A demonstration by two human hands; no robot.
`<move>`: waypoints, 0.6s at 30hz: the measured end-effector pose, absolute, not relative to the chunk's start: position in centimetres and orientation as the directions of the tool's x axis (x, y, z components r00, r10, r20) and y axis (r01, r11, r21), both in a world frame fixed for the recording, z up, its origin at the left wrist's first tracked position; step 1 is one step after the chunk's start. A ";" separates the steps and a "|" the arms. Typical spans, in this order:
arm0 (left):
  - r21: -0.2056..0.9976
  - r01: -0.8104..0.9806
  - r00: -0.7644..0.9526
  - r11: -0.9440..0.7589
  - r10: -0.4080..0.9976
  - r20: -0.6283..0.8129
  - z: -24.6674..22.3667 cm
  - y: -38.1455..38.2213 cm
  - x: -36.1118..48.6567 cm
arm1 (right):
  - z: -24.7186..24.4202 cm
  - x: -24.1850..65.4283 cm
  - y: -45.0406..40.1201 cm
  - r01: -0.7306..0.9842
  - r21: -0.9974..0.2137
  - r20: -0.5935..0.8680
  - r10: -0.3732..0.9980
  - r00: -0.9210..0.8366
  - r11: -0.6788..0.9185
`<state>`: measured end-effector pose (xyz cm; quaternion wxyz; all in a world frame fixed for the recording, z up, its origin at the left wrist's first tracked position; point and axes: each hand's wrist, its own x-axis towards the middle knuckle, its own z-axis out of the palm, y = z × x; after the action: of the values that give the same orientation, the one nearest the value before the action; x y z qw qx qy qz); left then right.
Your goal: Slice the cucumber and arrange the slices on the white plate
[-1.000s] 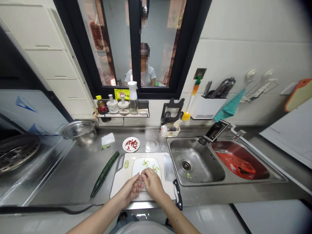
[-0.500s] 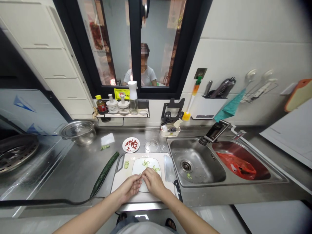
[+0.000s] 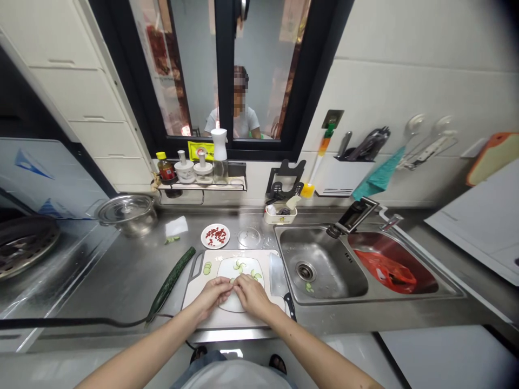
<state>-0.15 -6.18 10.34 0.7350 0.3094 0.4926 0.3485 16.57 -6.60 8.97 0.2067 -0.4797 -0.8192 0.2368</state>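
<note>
My left hand (image 3: pixel 213 294) and my right hand (image 3: pixel 250 294) meet above a white plate (image 3: pixel 237 306), fingers pinched together. Whatever lies between their fingertips is too small to make out; a bit of pale green shows there. Curved cucumber pieces (image 3: pixel 239 266) form small swirls on the plate. The plate rests on a cutting board (image 3: pixel 211 322), where cucumber slices (image 3: pixel 207 268) sit at the upper left. A knife (image 3: pixel 278 275) lies along the board's right side. To the left is a long cucumber (image 3: pixel 171 282). Behind the board stands a small plate of red pieces (image 3: pixel 215 236).
A double sink (image 3: pixel 324 297) is at the right, with a red bag (image 3: pixel 385 270) in one basin. A lidded pot (image 3: pixel 128 214) stands at the back left. Seasoning jars (image 3: pixel 185 168) line a shelf. Beyond the window, a person (image 3: pixel 243 121) is visible.
The whole view has shifted slightly. My left hand's fingers have curled in more, closer to my right hand's fingertips over the plate.
</note>
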 end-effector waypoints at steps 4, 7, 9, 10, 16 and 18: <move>0.857 -0.120 0.224 0.502 0.854 -0.469 10.2 -6.2 -0.2 | 9.0 16.8 -6.7 0.697 -0.592 0.072 0.888 -0.453 0.404; 0.892 -0.076 0.188 0.446 0.885 -0.426 9.8 -6.2 -0.2 | 9.2 17.0 -6.6 0.686 -0.624 0.043 0.893 -0.447 0.374; 0.909 -0.063 0.161 0.413 0.903 -0.399 9.5 -6.1 0.0 | 9.3 17.1 -6.4 0.671 -0.655 0.030 0.899 -0.438 0.348; 0.916 -0.060 0.146 0.396 0.911 -0.385 9.4 -6.0 0.2 | 9.3 17.2 -6.3 0.661 -0.671 0.028 0.902 -0.431 0.337; 0.958 -0.103 0.096 0.268 0.961 -0.259 8.8 -5.3 1.1 | 9.5 17.6 -5.5 0.601 -0.755 0.036 0.932 -0.361 0.263; 0.964 -0.112 0.093 0.241 0.968 -0.231 8.9 -4.9 1.3 | 9.6 17.6 -5.1 0.572 -0.784 0.036 0.937 -0.347 0.242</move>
<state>1.31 -4.93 8.87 0.6051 0.4246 0.5042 0.4464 17.64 -5.11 9.61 0.2623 -0.5079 -0.7431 0.3479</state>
